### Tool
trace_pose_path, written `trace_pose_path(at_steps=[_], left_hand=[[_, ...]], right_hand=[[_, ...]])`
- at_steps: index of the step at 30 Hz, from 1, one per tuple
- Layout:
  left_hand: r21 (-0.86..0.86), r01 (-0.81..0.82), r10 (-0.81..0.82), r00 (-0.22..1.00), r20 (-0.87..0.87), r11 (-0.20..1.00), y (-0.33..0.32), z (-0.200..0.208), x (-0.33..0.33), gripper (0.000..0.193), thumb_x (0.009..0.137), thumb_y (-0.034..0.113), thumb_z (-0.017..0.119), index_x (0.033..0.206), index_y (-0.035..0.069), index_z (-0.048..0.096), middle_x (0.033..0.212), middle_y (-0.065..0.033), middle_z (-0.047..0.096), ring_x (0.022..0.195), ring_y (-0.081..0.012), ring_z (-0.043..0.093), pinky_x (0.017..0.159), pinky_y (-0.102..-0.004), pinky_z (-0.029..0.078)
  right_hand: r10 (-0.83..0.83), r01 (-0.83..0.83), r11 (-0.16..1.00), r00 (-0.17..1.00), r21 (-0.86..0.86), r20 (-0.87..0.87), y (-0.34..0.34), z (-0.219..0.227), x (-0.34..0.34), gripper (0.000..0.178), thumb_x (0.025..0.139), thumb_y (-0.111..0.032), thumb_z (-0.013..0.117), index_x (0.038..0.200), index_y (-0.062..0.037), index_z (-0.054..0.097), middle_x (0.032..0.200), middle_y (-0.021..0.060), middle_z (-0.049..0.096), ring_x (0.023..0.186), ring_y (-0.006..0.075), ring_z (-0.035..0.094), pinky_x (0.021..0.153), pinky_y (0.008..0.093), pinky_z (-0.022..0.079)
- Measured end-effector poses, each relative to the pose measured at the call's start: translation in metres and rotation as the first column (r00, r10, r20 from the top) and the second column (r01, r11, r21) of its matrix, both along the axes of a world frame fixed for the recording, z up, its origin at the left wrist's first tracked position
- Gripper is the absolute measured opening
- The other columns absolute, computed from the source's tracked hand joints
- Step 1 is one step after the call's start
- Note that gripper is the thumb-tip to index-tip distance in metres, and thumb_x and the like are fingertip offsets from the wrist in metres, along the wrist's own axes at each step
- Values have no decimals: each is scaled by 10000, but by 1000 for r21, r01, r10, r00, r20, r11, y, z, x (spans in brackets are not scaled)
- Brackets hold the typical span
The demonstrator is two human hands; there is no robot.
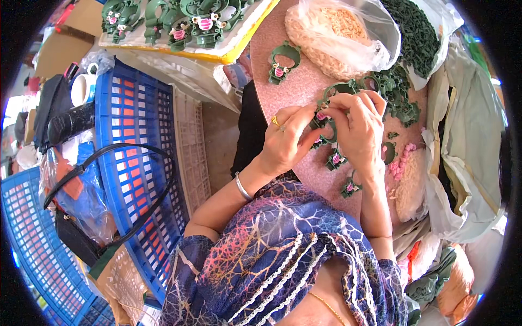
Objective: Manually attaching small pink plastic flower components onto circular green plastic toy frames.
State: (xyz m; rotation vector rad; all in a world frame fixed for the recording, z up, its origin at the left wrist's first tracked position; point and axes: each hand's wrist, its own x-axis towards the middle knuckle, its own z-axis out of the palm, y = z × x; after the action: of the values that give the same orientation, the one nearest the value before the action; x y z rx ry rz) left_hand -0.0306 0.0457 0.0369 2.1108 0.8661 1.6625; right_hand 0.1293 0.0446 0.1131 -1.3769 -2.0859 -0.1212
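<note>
Both my hands meet over the round pink table [263, 32], closed on a small green plastic piece with a pink flower [321, 116]. My left hand [283, 138], with a ring on one finger, pinches it from the left. From the right my right hand [359, 133] grips it, its fingers curled over the top and hiding much of the piece. Just below the hands lie other green pieces with pink flowers [336, 159]. A green ring-shaped piece with a pink flower [284, 62] lies apart, farther left on the table.
Farther back, a clear bag of cream-coloured small parts [337, 27] leans beside a bag of dark green parts [416, 38]. Loose pink bits [401, 163] lie at the right. A white foam box with a yellow rim [231, 54] carries several green pieces. Blue crates [136, 163] stand left.
</note>
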Motion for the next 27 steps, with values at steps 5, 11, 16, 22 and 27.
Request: trace_pose_path(at_steps=[5,11,16,22,27], left_hand=[[-6,18,-18,999,38,1000,1,1,2,629,717,-23,844,1258,-37,522,1125,-165,686,961,-307,675,815,-386,555],[34,30,-31,999,41,999,0,-1,3,607,727,-30,846,1238,-41,518,1127,-185,690,982,-315,687,820,-390,568],[-123,-26,36,996,85,992,-7,-8,1,603,734,6,861,1227,-47,518,1112,-186,690,973,-297,703,836,-374,578],[-237,-263,260,965,-45,935,12,-19,-8,621,743,111,879,1234,-6,517,1032,-175,693,957,-276,714,820,-349,587],[-153,-314,282,938,-200,937,19,-39,-6,657,707,127,864,1252,-28,531,936,-143,674,933,-307,606,836,-408,450]], right_hand=[[-33,31,994,999,107,18,-3,-1,-4,180,805,-83,721,974,-127,679,860,-29,704,819,163,630,908,371,395],[-102,101,995,993,-17,-58,-7,2,-6,304,784,-70,708,1081,-120,674,847,-45,712,871,155,648,931,396,392],[38,-32,988,999,-151,34,-6,13,1,397,807,-54,653,1198,-120,663,953,4,730,947,174,663,1013,407,384],[-212,211,977,977,35,23,13,1,22,236,871,-42,625,1082,-76,725,972,65,722,945,237,650,964,361,414],[-148,176,973,972,-149,185,44,-43,32,213,817,-91,691,1024,-106,740,899,53,733,914,258,645,973,401,379]])
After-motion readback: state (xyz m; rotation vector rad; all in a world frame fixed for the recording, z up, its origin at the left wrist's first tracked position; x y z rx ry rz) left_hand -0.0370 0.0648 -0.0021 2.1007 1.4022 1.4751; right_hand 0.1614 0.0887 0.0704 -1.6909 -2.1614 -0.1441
